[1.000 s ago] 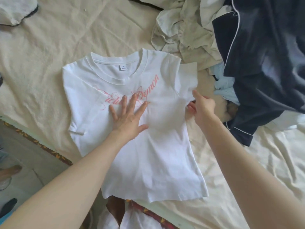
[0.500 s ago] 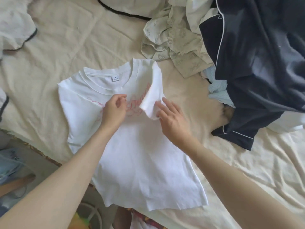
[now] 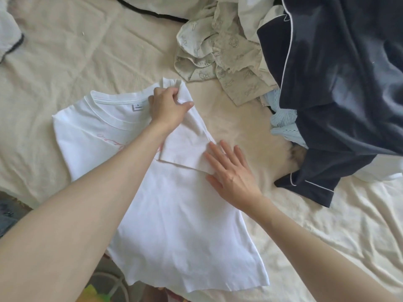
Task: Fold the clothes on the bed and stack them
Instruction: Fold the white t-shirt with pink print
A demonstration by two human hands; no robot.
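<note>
Pinching the folded-in shoulder/sleeve of the white T-shirt (image 3: 174, 214): left hand (image 3: 168, 107), fingers (image 3: 174, 92) curled round the fabric near the collar. Right hand (image 3: 231, 171) flat, fingers (image 3: 218, 155) straight, pressing the fold's lower edge. Shirt lies face-up on the bed (image 3: 65, 62), hem twd the person. Beyond the right fingers: navy garment w/ white piping (image 3: 340, 94), patterned beige cloth (image 3: 220, 57), light blue piece (image 3: 283, 123).

Bare sheet (image 3: 235, 118) lies right of the shirt (image 3: 174, 214); clothes pile (image 3: 327, 83) blocks beyond.
</note>
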